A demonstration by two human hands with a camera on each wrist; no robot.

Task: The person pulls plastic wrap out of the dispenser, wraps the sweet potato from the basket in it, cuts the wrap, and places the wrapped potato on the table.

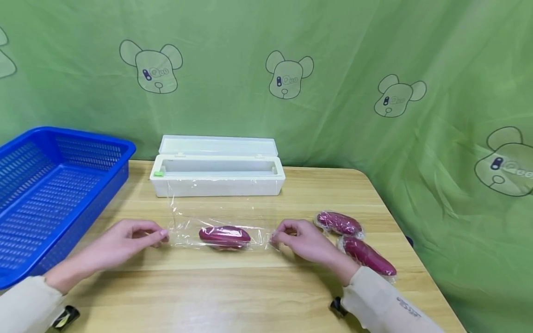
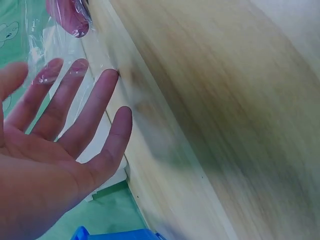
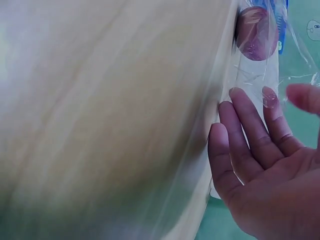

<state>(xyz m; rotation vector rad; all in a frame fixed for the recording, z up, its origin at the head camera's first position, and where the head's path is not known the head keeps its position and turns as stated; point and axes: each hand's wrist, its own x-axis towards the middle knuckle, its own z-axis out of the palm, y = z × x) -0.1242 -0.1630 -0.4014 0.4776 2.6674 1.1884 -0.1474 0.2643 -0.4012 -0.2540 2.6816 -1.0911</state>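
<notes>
A smooth purple-red, sweet-potato-shaped vegetable [image 1: 225, 235] lies on the table under clear plastic wrap [image 1: 183, 226]. The film runs back to a white wrap dispenser [image 1: 216, 187] with its lid raised. At the film's left end is my left hand [image 1: 131, 240]; film clings to its index and middle fingertips [image 2: 50, 70], and its thumb stands apart from them. My right hand [image 1: 310, 243] is at the other end, with film against its index fingertip [image 3: 270, 97] and a small gap to the thumb. Both hands have loosely extended fingers, close over the table.
Two more purple-red vegetables, one farther back [image 1: 339, 223] and one nearer [image 1: 368, 255], lie film-wrapped beside my right forearm. A blue basket [image 1: 89, 185] stands at the left. Behind the table [image 1: 233, 296] hangs a green curtain [image 1: 233, 92].
</notes>
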